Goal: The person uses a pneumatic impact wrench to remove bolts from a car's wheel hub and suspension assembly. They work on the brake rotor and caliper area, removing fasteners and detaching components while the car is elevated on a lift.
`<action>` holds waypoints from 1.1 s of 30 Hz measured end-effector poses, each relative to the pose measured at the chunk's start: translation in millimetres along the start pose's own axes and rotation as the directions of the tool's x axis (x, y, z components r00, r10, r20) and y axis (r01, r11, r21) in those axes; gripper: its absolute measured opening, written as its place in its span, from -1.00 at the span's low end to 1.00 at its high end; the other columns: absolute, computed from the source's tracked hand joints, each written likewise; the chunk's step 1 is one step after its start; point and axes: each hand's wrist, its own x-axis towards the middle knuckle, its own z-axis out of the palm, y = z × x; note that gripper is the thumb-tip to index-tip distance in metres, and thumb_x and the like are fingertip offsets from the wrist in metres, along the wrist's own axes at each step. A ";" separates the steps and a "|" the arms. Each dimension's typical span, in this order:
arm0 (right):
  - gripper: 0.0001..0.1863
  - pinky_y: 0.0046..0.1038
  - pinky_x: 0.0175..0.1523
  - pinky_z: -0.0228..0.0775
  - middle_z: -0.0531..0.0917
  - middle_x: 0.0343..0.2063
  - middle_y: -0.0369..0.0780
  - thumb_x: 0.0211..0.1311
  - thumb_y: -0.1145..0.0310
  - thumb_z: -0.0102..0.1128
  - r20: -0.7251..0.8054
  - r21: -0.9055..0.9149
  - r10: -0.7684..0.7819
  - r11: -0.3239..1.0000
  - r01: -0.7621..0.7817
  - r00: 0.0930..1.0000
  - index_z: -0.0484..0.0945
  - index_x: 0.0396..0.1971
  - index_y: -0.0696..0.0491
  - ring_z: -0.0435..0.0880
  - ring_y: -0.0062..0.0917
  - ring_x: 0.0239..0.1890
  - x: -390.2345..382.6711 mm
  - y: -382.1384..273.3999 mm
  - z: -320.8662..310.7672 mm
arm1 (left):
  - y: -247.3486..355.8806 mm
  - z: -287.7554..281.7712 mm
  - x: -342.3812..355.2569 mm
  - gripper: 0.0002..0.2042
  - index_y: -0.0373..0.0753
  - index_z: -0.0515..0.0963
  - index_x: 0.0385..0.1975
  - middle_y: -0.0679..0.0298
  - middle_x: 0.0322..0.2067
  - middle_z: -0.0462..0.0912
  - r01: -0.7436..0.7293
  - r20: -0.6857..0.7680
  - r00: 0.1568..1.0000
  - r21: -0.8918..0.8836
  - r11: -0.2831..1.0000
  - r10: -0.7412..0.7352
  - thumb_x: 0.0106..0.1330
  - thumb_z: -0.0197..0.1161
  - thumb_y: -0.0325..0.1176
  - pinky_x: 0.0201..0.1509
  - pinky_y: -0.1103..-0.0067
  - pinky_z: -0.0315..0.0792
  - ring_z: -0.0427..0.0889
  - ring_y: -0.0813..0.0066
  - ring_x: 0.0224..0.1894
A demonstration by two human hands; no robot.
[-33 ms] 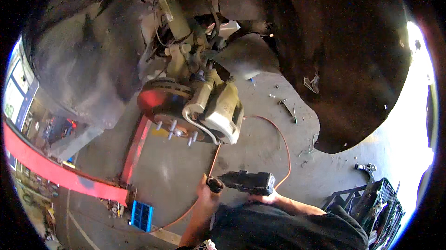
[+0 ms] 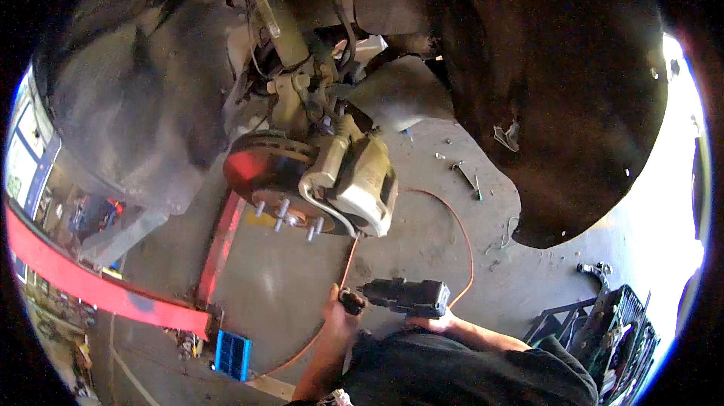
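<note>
My left hand (image 2: 341, 315) grips a small dark part (image 2: 352, 301), perhaps a socket, beside the front of a black impact wrench (image 2: 406, 296). My right hand (image 2: 431, 322) is closed on the wrench's handle under its body. Above both hands hangs a wheel hub with a rusty brake disc (image 2: 253, 164), protruding studs (image 2: 283, 213) and a metal brake caliper (image 2: 358, 195). A suspension strut (image 2: 280, 36) rises behind it, between dark wheel-arch liners (image 2: 573, 104).
A red lift arm (image 2: 105, 281) crosses the lower left near a blue tray (image 2: 232, 355). An orange hose (image 2: 467, 244) curves over the floor, where a wrench (image 2: 466, 178) and small hardware lie. A black crate (image 2: 618, 338) with metal parts stands at the lower right.
Very little differs: both hands, the small part and the impact wrench sit a few pixels to the right, and the background has shifted slightly.
</note>
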 end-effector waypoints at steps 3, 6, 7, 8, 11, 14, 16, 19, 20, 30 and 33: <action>-0.60 -0.33 -0.12 0.40 0.57 -0.27 -0.17 -0.07 0.34 0.29 -0.096 -0.065 0.065 0.995 -0.071 0.993 0.50 -0.14 0.07 0.53 -0.34 -0.25 -9.3 29.2 5.4 | 7.4 4.5 17.8 -0.66 -0.18 0.36 -0.43 0.27 -0.66 0.39 0.191 -0.040 0.981 -0.001 0.982 -0.191 0.39 -0.08 -0.01 -0.38 0.34 0.37 0.41 0.36 -0.59; -0.67 -0.34 -0.19 0.39 0.58 -0.36 -0.18 -0.17 0.34 0.31 -0.249 -0.244 -0.118 0.968 0.056 0.961 0.56 -0.30 0.08 0.53 -0.32 -0.29 2.9 -10.0 19.1 | 22.8 8.7 21.9 -0.65 -0.18 0.36 -0.44 0.26 -0.67 0.38 0.248 -0.177 0.956 0.059 0.967 -0.234 0.40 -0.10 -0.01 -0.37 0.34 0.36 0.39 0.34 -0.60; -0.66 -0.34 -0.21 0.38 0.59 -0.38 -0.17 -0.20 0.31 0.33 -0.271 -0.307 -0.129 0.951 0.041 0.954 0.58 -0.33 0.08 0.54 -0.29 -0.31 -1.0 -10.5 24.5 | 24.6 4.4 26.0 -0.64 -0.18 0.36 -0.46 0.24 -0.65 0.39 0.271 -0.149 0.954 0.065 0.960 -0.259 0.40 -0.11 0.00 -0.33 0.34 0.36 0.39 0.33 -0.58; -0.65 -0.34 -0.20 0.38 0.60 -0.36 -0.17 -0.19 0.31 0.33 -0.291 -0.307 -0.154 0.950 0.061 0.944 0.59 -0.30 0.08 0.55 -0.28 -0.31 0.5 -11.9 29.1 | 27.2 1.3 29.3 -0.62 -0.18 0.36 -0.48 0.23 -0.63 0.40 0.292 -0.122 0.952 0.070 0.954 -0.282 0.39 -0.12 0.01 -0.29 0.33 0.35 0.40 0.31 -0.56; -0.66 -0.34 -0.18 0.38 0.62 -0.32 -0.15 -0.11 0.29 0.31 -0.335 -0.311 -0.104 0.950 -0.005 0.936 0.59 -0.27 0.08 0.55 -0.25 -0.29 2.4 -20.2 44.5 | 29.6 -7.4 52.8 -0.61 -0.18 0.36 -0.51 0.18 -0.61 0.43 0.362 -0.032 0.932 0.010 0.932 -0.362 0.38 -0.09 0.01 -0.27 0.26 0.37 0.42 0.27 -0.54; -0.66 -0.33 -0.15 0.37 0.62 -0.28 -0.15 -0.02 0.25 0.27 -0.356 -0.144 0.090 0.978 -0.150 0.930 0.58 -0.21 0.07 0.55 -0.24 -0.26 -2.9 -36.4 57.4 | 30.2 11.1 52.2 -0.60 -0.19 0.36 -0.55 0.15 -0.61 0.43 0.406 -0.075 0.911 0.006 0.914 -0.405 0.37 -0.06 0.01 -0.24 0.17 0.40 0.43 0.22 -0.53; -0.60 -0.31 -0.11 0.38 0.59 -0.23 -0.15 0.01 0.21 0.27 -0.357 0.010 0.191 0.980 -0.201 0.914 0.54 -0.13 0.07 0.54 -0.28 -0.23 -17.7 -18.9 65.5 | 32.0 26.7 51.6 -0.60 -0.20 0.37 -0.54 0.11 -0.61 0.43 0.431 -0.098 0.900 0.042 0.901 -0.426 0.36 -0.05 0.02 -0.17 0.09 0.42 0.43 0.15 -0.51; -0.65 -0.30 -0.04 0.38 0.57 -0.23 -0.21 0.04 0.28 0.27 -0.448 -0.118 0.110 0.976 -0.181 0.887 0.50 -0.16 0.09 0.51 -0.40 -0.20 -11.7 -42.9 74.8 | 38.2 31.8 55.7 -0.60 -0.19 0.37 -0.53 0.16 -0.60 0.43 0.410 0.010 0.911 0.084 0.908 -0.412 0.36 -0.06 0.03 -0.14 0.09 0.42 0.43 0.19 -0.51; -0.66 -0.29 -0.04 0.37 0.56 -0.24 -0.21 0.04 0.30 0.27 -0.428 -0.018 0.257 0.956 -0.292 0.867 0.50 -0.16 0.09 0.49 -0.42 -0.20 -8.0 -51.1 74.7 | 38.6 33.6 57.2 -0.60 -0.18 0.37 -0.53 0.18 -0.60 0.43 0.414 0.076 0.904 0.084 0.906 -0.421 0.37 -0.07 0.03 -0.11 0.11 0.40 0.44 0.21 -0.50; -0.60 -0.28 0.10 0.32 0.55 -0.07 -0.16 0.16 0.17 0.17 -0.409 0.010 0.324 0.936 -0.351 0.853 0.49 0.01 -0.05 0.51 -0.34 -0.06 -21.9 -47.7 98.8 | 54.1 67.3 33.3 -0.59 -0.18 0.38 -0.58 0.26 -0.60 0.45 0.456 0.166 0.870 0.085 0.886 -0.464 0.41 -0.14 -0.03 -0.03 0.20 0.37 0.47 0.29 -0.44; -0.56 -0.27 0.14 0.30 0.54 -0.02 -0.14 0.16 0.18 0.17 -0.411 0.030 0.272 0.958 -0.286 0.870 0.47 0.05 -0.05 0.50 -0.32 0.00 -17.9 -54.5 102.2 | 56.1 66.2 34.4 -0.58 -0.20 0.38 -0.57 0.24 -0.61 0.44 0.439 0.184 0.876 0.084 0.895 -0.447 0.42 -0.18 -0.03 0.04 0.12 0.36 0.47 0.28 -0.44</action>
